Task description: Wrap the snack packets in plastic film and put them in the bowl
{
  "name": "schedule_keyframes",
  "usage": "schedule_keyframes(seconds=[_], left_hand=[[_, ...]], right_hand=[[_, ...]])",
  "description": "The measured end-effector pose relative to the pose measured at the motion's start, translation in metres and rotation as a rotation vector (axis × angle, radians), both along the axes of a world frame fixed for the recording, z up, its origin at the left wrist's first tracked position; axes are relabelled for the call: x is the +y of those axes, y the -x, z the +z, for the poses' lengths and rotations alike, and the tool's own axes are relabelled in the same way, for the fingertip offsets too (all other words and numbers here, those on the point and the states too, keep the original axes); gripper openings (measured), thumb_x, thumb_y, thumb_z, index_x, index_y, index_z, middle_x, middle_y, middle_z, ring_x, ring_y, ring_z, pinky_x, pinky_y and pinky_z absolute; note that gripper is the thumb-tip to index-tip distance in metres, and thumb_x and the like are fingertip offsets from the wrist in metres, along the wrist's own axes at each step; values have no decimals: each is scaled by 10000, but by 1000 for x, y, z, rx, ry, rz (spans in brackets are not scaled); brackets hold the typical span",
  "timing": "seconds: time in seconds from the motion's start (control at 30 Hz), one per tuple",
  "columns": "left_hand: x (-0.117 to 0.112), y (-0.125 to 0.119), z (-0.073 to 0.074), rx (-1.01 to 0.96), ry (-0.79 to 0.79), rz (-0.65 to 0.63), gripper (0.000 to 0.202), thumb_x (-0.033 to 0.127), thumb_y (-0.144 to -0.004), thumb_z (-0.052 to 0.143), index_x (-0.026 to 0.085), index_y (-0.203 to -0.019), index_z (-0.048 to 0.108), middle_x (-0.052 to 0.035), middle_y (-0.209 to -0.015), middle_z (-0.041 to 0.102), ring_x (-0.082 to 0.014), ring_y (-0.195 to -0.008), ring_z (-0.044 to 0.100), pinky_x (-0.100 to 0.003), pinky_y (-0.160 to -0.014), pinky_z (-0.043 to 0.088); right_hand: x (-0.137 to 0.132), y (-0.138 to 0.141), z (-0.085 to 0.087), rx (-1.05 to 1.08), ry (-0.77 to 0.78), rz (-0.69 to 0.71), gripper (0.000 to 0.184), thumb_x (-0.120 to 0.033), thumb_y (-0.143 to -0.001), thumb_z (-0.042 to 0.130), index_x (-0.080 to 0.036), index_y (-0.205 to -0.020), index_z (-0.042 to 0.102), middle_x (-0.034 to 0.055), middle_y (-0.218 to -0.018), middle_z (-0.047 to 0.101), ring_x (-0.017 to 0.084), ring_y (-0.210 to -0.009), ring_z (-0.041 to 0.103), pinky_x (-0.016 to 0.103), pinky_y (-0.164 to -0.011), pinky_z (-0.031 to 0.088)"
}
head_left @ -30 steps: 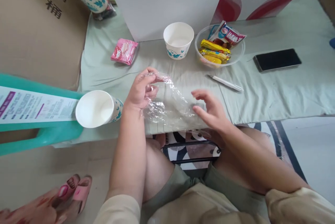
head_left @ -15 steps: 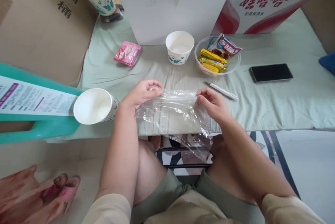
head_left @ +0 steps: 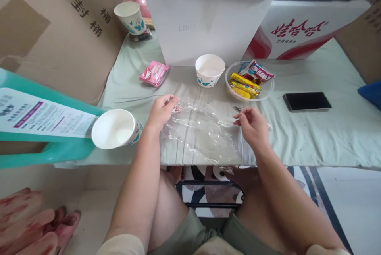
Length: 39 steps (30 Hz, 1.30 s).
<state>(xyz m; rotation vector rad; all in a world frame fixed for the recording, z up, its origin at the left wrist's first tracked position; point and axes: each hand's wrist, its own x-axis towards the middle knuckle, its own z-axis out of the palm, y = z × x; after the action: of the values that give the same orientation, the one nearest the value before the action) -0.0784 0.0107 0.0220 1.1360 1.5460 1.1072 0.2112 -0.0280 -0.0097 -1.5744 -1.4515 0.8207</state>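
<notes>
A clear plastic zip bag lies loosely spread over the cloth, its lower edge hanging over the front. My left hand is closed on the bag's upper left corner, which is bunched between thumb and fingers. Beside the bag's right edge is my right hand, its fingers loosely curled and apart, with nothing visible in them. A pen lies behind that hand, mostly hidden by it. Left of my left forearm stands a white paper cup with a leaf print.
Farther back are a paper bowl, a pink snack packet, a clear plastic bowl of wrapped snacks and another paper cup. A phone lies right. White boxes stand behind; a green plastic object is left.
My right hand has come off the bag and moved right, toward the pen. The bag has sagged flatter onto the cloth, while my left hand keeps its corner. The view has tilted up.
</notes>
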Motion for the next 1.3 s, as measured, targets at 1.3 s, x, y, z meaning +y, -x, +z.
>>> schedule_keyframes(seconds=[1.3], left_hand=[[5,6,-5,92,44,-154,254,451,-898,561,204,-879,617,45,-486,552,-73,-300,334,-202,-322,215]], right_hand=[[13,-19,12,754,-88,-58,442,-523,-793,695,-366,-1181,553,-7,-1049,736,185,-974,727,394,-884,593]])
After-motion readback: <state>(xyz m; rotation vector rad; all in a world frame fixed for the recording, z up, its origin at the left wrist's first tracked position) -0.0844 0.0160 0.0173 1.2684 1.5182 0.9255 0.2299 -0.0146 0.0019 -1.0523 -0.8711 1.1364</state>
